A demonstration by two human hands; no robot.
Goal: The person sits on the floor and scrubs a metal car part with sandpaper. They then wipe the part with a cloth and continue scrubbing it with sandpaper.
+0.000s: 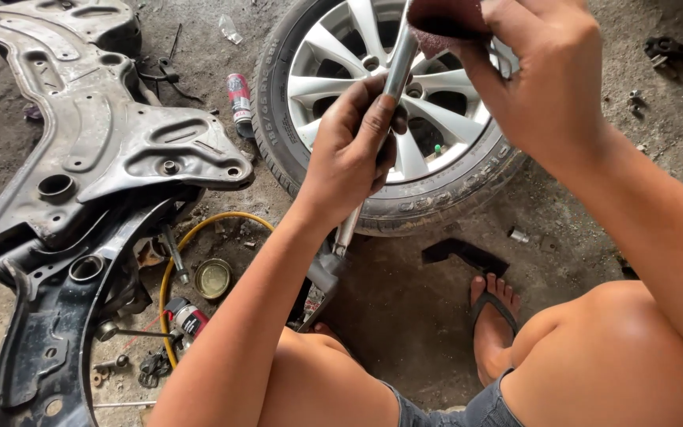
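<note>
Metal rod (395,75) is standing near upright in the middle of the head view, w/ its lower end running down into a grey bracket (327,273) by the person's knee. Left hand (351,150) is clenching round the rod's mid part, fingers wrapped tight. Right hand (531,75) is gripping a dark red abrasive cloth (444,20) and pressing it over the rod's top end; the cloth is touching the rod there.

Behind the rod and both hands, a car wheel (389,119) w/ silver alloy spokes is lying flat on the dirt floor (579,229). Just left of the wheel, a red and white spray can (239,99) is lying on its side, nearly touching the tyre. A big grey steel subframe (96,150) is taking up the left part of the view, its lower arm looking darker and greasy. A yellow hose (199,229) is curving out from under the subframe, w/ a round tin lid (213,278) sitting inside the loop. A 2nd small can (187,316) is lying near the hose, beside loose bolts and bits.

Person's foot in a black flip-flop (493,312) is resting on the floor below the wheel, near a flat black scrap (464,253). Both bare knees are filling the bottom edge.
</note>
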